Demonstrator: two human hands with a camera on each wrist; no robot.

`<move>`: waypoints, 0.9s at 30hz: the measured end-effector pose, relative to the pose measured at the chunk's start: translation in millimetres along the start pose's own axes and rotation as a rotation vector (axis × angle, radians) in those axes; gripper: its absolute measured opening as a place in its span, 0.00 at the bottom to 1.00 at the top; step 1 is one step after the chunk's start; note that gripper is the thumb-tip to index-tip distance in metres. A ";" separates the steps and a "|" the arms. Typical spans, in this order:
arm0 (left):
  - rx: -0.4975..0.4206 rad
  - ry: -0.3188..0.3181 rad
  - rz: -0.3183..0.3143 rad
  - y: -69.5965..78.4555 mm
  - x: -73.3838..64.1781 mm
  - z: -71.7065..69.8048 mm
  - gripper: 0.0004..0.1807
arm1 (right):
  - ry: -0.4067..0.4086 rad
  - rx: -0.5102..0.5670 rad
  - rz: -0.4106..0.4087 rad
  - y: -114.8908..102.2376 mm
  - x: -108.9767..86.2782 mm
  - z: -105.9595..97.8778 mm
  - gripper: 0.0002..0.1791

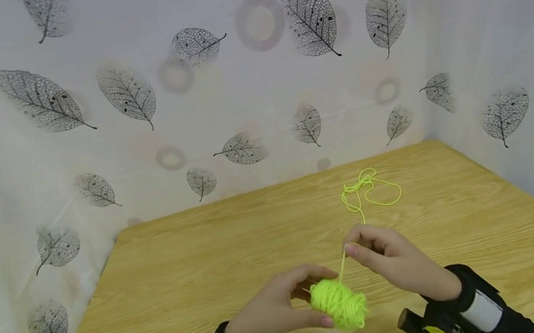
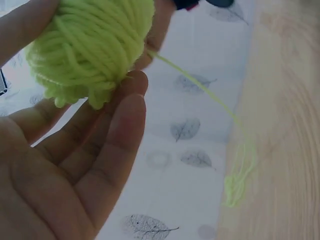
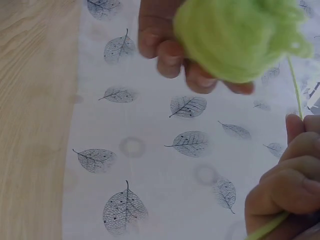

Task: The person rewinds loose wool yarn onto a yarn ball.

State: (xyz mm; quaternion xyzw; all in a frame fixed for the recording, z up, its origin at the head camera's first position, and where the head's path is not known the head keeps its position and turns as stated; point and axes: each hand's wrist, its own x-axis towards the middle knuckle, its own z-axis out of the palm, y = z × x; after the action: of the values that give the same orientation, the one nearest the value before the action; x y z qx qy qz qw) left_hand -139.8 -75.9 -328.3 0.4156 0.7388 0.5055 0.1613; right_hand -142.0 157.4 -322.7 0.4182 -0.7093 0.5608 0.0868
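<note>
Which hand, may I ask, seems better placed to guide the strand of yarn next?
Probably the right hand: its fingers pinch the strand, while the left hand is occupied holding the yarn ball.

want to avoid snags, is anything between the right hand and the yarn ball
Nothing visible blocks it. Only the strand pinched by the right hand spans the gap to the yarn ball in the left hand; loose loops lie beyond, on the table.

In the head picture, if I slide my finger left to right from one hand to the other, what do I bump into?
The left hand → the yellow-green yarn ball → the right hand.
</note>
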 end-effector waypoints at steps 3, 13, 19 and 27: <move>-0.192 -0.004 0.021 2.1 -0.8 0.6 0.26 | 0.030 -0.022 0.043 8.6 1.3 4.1 0.11; -0.524 0.217 0.012 8.6 -4.6 -2.1 0.31 | -0.148 -0.034 0.144 23.4 -1.8 23.9 0.11; -0.530 0.382 -0.035 10.4 -1.2 -2.5 0.30 | -0.238 -0.151 0.224 22.8 -3.1 34.0 0.12; -0.231 0.573 -0.052 2.9 1.9 0.6 0.28 | -0.322 -0.242 0.093 18.2 -5.3 42.9 0.08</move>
State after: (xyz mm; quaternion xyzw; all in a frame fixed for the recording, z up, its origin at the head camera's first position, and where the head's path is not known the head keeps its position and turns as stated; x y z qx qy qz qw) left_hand -139.2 -73.6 -325.7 0.2163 0.7022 0.6783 0.0055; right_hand -136.4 123.2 -354.3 0.4557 -0.7947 0.4009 -0.0040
